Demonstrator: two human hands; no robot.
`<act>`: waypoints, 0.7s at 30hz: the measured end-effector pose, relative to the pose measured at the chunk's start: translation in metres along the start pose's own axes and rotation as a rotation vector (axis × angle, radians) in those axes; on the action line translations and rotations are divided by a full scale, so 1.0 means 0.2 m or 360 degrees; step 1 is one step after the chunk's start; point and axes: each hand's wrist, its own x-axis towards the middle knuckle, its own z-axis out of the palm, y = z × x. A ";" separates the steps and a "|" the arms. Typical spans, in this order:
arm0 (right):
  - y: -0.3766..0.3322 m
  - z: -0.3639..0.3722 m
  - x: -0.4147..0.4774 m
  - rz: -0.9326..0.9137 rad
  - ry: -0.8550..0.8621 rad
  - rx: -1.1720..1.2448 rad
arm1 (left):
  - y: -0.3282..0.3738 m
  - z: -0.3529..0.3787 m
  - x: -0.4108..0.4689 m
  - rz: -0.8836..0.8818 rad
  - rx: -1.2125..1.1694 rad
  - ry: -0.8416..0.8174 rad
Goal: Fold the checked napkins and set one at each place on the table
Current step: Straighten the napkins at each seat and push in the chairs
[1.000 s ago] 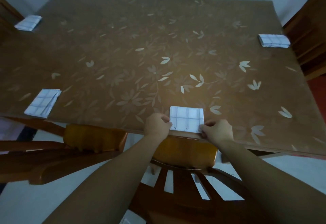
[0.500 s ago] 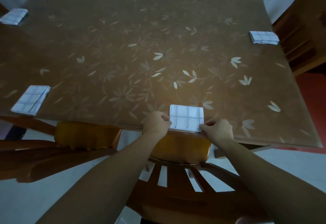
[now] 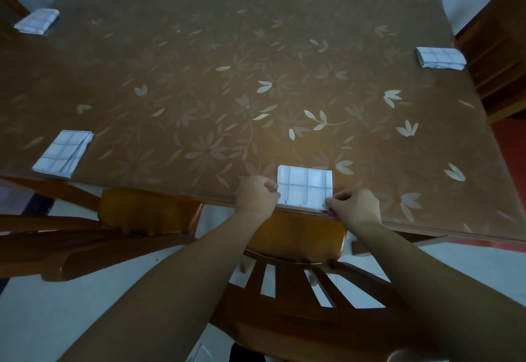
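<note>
Nearest, a wooden chair (image 3: 296, 284) stands below the forearms. Just past it, the left hand (image 3: 256, 198) pinches the left edge of a folded checked napkin (image 3: 306, 186) with curled fingers, and the right hand (image 3: 355, 209) pinches its near right corner. The napkin lies flat between the fingers, at the near edge of the flower-patterned table (image 3: 256, 91). Well left of the fingers lies a second folded napkin (image 3: 62, 153). Far beyond them sit a far-left napkin (image 3: 37, 21) and a far-right napkin (image 3: 439, 58).
</note>
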 end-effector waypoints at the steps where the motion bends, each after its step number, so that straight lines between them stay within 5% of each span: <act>1: 0.00 0.00 0.00 -0.0004 -0.0005 -0.0001 | -0.01 0.00 0.00 0.0000 0.0002 0.0000; 21: 0.02 0.02 0.01 -0.0015 0.0008 -0.0032 | -0.02 0.01 -0.02 0.0076 0.0009 0.0033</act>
